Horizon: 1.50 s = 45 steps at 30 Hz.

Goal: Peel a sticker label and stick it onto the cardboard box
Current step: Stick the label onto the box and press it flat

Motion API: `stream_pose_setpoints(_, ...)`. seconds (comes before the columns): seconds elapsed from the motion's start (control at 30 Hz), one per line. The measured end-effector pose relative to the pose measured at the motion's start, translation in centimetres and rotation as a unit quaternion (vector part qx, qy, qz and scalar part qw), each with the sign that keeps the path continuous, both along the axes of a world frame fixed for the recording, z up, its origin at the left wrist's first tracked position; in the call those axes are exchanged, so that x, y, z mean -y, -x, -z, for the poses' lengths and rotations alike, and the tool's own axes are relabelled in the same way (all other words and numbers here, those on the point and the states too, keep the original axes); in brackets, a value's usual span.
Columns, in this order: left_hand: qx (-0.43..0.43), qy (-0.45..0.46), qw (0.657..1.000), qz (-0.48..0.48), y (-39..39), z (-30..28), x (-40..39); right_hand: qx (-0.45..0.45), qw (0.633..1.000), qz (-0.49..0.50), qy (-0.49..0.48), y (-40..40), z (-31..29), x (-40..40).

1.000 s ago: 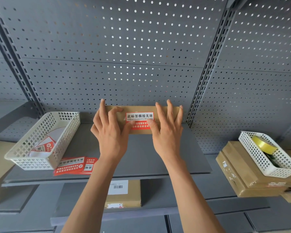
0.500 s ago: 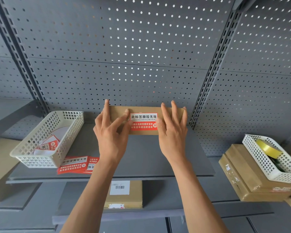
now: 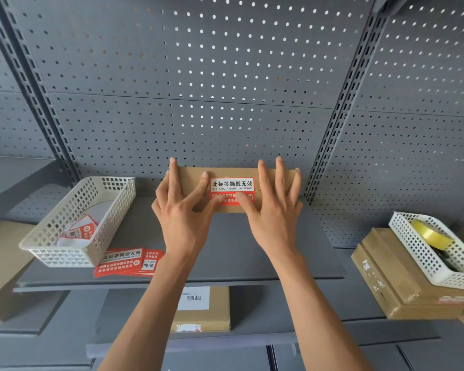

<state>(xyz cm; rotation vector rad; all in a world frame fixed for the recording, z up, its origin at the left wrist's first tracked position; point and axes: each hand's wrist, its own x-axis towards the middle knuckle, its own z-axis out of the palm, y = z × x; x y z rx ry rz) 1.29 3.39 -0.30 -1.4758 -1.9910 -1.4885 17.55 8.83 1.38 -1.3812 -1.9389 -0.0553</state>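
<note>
A flat brown cardboard box (image 3: 192,180) lies at the back of the grey shelf (image 3: 225,250), against the perforated wall. A red and white sticker label (image 3: 232,183) sits on the middle of its top. My left hand (image 3: 180,218) rests flat on the box's left part, fingers spread, with its thumb on the label's red lower left corner. My right hand (image 3: 273,218) lies on the right part, and its thumb presses the red lower strip. Both thumbs hide part of the red text.
A white basket (image 3: 73,218) with peeled backing papers stands on the left of the shelf, a stack of red stickers (image 3: 123,263) in front of it. At the right, stacked cardboard boxes (image 3: 391,285) carry a white basket (image 3: 426,253) with a yellow tape roll (image 3: 429,234). Another box (image 3: 201,309) lies on the lower shelf.
Both thumbs have slid inward along the label's red lower strip and now nearly meet. The fingers stay spread on the box, which has not moved.
</note>
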Motion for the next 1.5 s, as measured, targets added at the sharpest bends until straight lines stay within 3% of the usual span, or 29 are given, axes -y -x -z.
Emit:
stream_pose_setpoints(0.77, -0.038, 0.024, 0.999, 0.007, 0.3, 0.3, 0.1, -0.002, 0.999, -0.03, 0.038, -0.3, -0.4, 0.1)
stream_pose_setpoints(1.17, 0.035, 0.044, 0.996, 0.068, 0.7, -0.7, 0.8, -0.071, 0.99, -0.092, 0.085, -1.3, -1.1, -0.1)
stream_pose_setpoints(1.5, 0.041, 0.076, 0.99, 0.114, 1.7, -1.3, 1.3, -0.149, 0.971, -0.149, 0.112, -2.1, -1.0, -0.6)
